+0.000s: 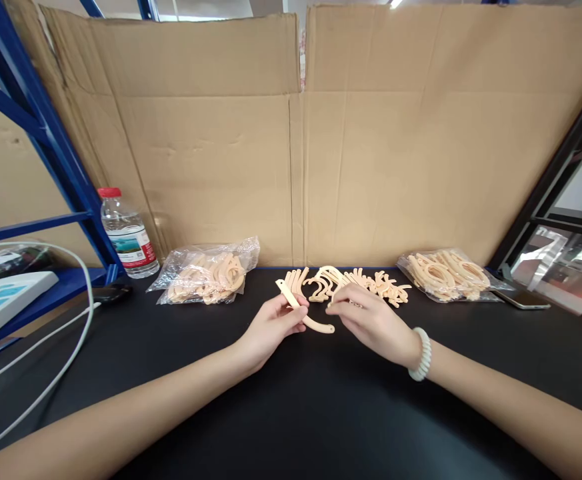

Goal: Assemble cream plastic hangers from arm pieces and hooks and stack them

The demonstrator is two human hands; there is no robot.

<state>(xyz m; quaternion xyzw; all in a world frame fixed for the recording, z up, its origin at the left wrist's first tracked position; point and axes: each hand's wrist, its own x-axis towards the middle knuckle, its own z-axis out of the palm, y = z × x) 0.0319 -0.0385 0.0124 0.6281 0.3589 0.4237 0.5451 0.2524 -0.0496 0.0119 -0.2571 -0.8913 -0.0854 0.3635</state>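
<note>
My left hand is closed on a curved wooden strip, pale and narrow, with a small hole at its lower right end. Its upper end points to the upper left, past my thumb. My right hand, with a beaded bracelet at the wrist, hangs just right of the strip's end, apart from it. Thumb and forefinger there are pinched together; a tiny pale bit shows at the tips, too small to name. Behind both hands lie several loose wooden pieces, some curved, some small and branching, partly hidden by my right hand.
Clear plastic bags of wooden parts lie at left and right. A water bottle stands back left, near a white cable. A phone lies far right. Cardboard walls off the back of the black table.
</note>
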